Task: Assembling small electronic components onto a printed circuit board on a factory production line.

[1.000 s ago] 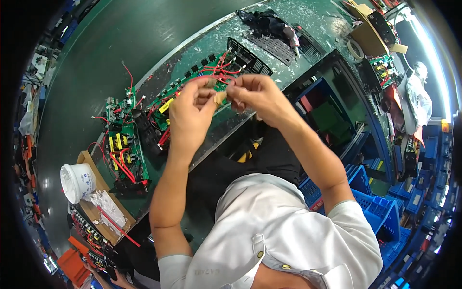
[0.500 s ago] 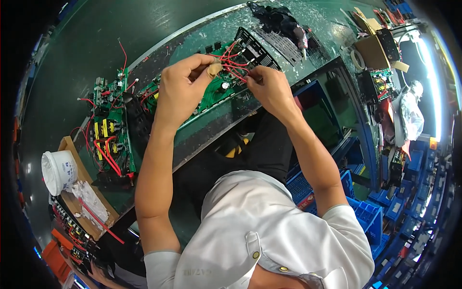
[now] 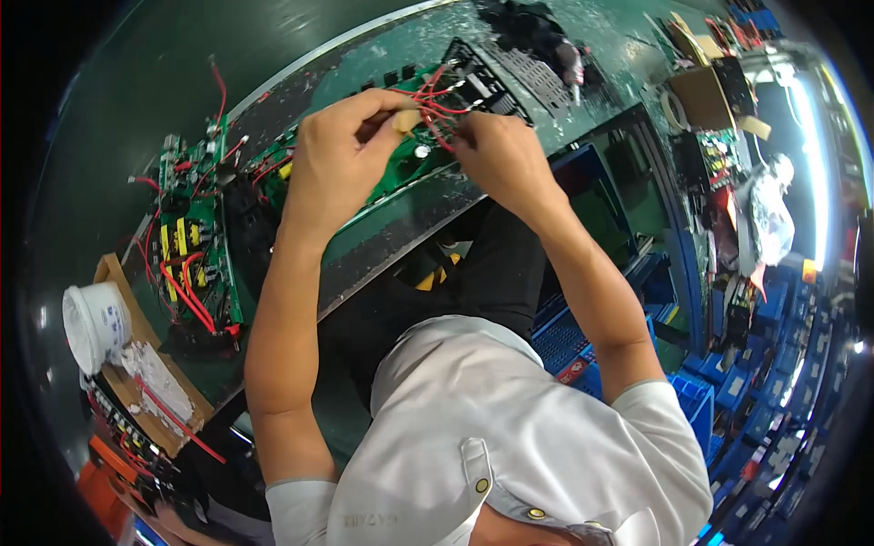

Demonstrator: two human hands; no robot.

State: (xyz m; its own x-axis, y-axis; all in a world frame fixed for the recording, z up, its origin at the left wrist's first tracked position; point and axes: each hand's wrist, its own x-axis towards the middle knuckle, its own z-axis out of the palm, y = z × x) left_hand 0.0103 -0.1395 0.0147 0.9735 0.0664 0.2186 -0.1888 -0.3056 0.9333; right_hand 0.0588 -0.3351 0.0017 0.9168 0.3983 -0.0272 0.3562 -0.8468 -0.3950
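Board | long axis away, rightward | right hand pinches wire | left hand grip unclear

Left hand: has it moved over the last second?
Yes. Judged against the bench's front edge, the left hand has moved farther across the bench, away from the person; the whole view has shifted a little too.

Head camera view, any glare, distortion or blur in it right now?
Head view: strong glare from the white light tube at right; fisheye bending, with the blue bins curving along the right rim and black corners; in the same view, fine detail on the red wires looks soft.
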